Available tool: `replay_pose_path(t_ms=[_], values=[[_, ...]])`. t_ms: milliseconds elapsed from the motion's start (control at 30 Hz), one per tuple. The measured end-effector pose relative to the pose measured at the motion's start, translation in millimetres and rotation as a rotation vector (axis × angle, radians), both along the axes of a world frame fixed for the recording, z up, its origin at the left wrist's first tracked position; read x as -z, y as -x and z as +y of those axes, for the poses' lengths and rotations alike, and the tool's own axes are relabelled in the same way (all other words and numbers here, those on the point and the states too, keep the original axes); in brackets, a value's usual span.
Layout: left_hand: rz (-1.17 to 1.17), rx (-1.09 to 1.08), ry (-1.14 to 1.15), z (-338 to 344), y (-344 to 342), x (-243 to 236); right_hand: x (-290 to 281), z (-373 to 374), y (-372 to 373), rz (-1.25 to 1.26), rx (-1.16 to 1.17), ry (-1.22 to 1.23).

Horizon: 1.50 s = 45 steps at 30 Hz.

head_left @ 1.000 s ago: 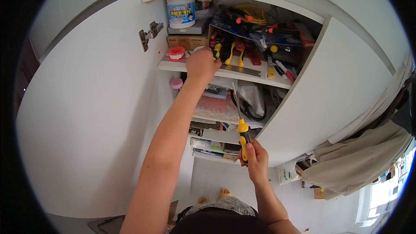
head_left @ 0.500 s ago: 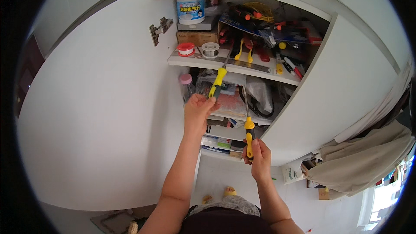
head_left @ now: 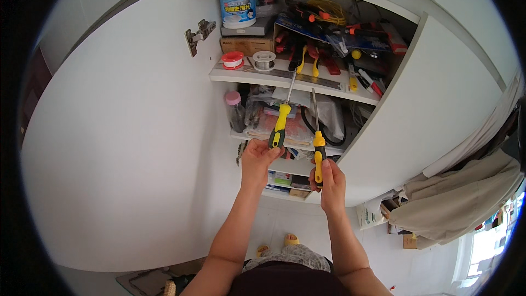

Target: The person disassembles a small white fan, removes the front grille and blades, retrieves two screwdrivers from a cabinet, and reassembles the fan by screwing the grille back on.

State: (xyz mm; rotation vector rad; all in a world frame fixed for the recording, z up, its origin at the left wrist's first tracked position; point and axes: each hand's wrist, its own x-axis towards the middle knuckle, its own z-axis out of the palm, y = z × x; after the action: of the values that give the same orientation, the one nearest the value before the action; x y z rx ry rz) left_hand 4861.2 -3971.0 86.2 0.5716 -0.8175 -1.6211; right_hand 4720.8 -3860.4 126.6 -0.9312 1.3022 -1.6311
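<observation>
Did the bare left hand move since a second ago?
Yes. The left hand has come away from the flat white upper shelf, back and lower in the view, and holds a yellow-green and dark-grey screwdriver.

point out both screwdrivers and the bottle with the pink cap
Lime-and-dark screwdriver [head_left: 280, 124]: head view, middle of its handle.
Yellow-and-black screwdriver [head_left: 319, 157]: head view, middle of its handle.
Pink-capped bottle [head_left: 236, 113]: head view, its body, below the cap.

A red-rimmed spool sits beside a white-rimmed spool on the upper shelf, above a pink-capped bottle.
</observation>
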Motion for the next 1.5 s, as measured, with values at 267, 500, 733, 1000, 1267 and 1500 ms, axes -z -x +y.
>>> replay_pose_path(t_ms=[267,500,733,1000,1267,1500], values=[[0.031,-0.016,0.064,-0.7,4.6,0.0,4.7,-12.5,4.4,-0.028,-0.035,0.015],[0.155,0.113,-0.001,26.8,7.7,-13.5,-2.8,-21.9,0.6,-0.073,-0.044,0.058],[0.051,0.308,-0.022,67.5,4.5,3.9,14.8,-20.9,-13.0,0.143,0.141,0.179],[-0.122,0.307,-0.017,98.9,-10.1,7.1,24.9,5.7,-37.9,-0.027,0.102,0.075],[-0.165,0.353,0.029,122.3,-38.6,7.8,31.0,33.8,-63.9,-0.238,0.054,0.085],[-0.182,0.407,0.059,135.5,-53.9,9.3,39.3,53.6,-76.7,-0.196,0.113,0.092]])
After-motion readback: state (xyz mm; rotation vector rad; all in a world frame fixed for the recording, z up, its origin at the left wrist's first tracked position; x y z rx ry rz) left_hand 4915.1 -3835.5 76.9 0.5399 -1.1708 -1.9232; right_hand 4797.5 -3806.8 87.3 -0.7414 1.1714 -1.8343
